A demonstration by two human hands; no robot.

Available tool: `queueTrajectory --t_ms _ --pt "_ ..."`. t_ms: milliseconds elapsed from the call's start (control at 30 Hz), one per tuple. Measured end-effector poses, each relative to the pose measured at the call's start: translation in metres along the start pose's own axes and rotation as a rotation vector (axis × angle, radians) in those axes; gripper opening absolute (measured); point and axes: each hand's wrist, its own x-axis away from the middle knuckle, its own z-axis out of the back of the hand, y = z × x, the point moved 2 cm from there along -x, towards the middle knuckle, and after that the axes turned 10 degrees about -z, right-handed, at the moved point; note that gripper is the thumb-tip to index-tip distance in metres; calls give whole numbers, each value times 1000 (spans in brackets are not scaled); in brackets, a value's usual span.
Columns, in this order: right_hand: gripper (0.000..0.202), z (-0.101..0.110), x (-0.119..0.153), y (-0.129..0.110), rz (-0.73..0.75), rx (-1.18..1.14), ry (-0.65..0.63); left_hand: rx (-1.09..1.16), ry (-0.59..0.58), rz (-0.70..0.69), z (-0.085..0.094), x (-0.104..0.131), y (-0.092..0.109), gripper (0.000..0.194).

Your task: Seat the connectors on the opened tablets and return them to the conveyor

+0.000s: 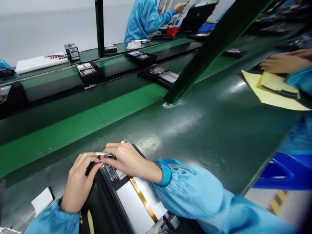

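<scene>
The left hand (pixel 79 180) and right hand (pixel 125 161), fingertips pinched nearly together, are working over the device's (pixel 138 203) far end, near the counter's (pixel 200 139) near edge.

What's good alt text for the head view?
A left hand and right hand, fingertips nearly meeting, work over one end of an opened electronic device on a green bench. More opened devices sit beyond; co-workers in blue appear at the back and right.
</scene>
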Motion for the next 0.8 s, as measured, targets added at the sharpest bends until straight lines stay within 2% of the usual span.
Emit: queueTrajectory --t_ms 200,300,467,600,700,800 --pt "8 2 0 -3 -38 3 -14 -10 7 3 -1 0 -1 4" --pt "9 1 0 -3 -43 23 -20 -69 23 -39 -1 1 0 5" --pt "8 2 0 -5 -41 47 -41 -298 -13 -178 0 0 5 6" --pt "8 2 -1 -6 -66 63 -39 -609 -27 -401 0 -2 13 10" --pt "7 2 -1 -6 -88 79 -32 -739 -38 -539 -2 -3 18 15" --pt "7 1 -1 -5 -105 68 -25 -720 -47 -490 5 -5 23 14"
